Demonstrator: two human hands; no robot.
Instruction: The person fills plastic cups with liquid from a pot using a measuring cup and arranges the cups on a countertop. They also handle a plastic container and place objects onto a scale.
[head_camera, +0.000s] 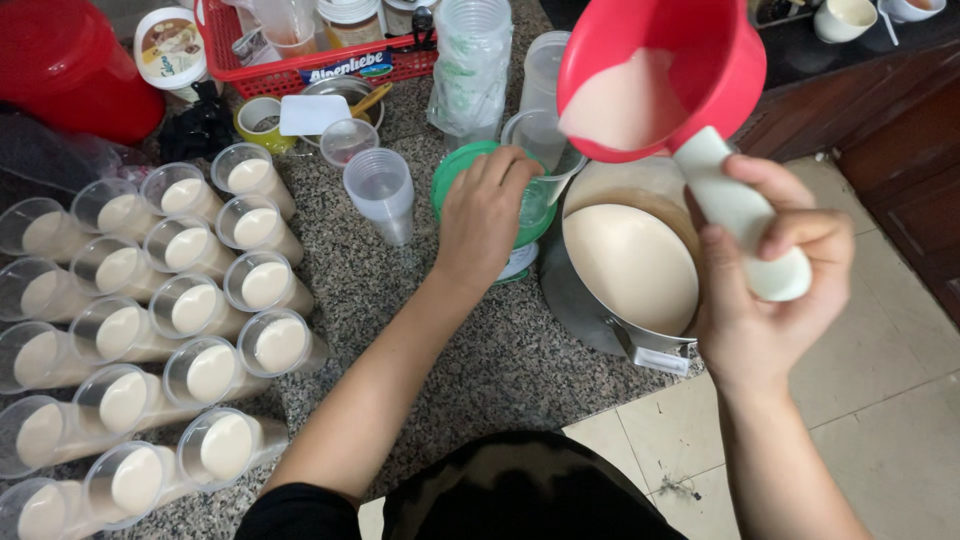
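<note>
Many filled plastic cups (190, 310) are ranked at left on the granite counter (480, 370). An empty cup (540, 140) on a green scale (530, 215) is steadied by the left hand (485, 215), fingers curled over it. A red ladle (650, 75) of cream liquid is gripped by its white handle in the closed right hand (770, 290), above the steel pot (630, 265).

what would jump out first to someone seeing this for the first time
The red ladle with a white handle, raised in the right hand at upper right and holding pale creamy liquid, above a metal pot of the same liquid. At left, rows of filled clear cups crowd the speckled counter. The left hand rests on a green funnel at centre.
</note>
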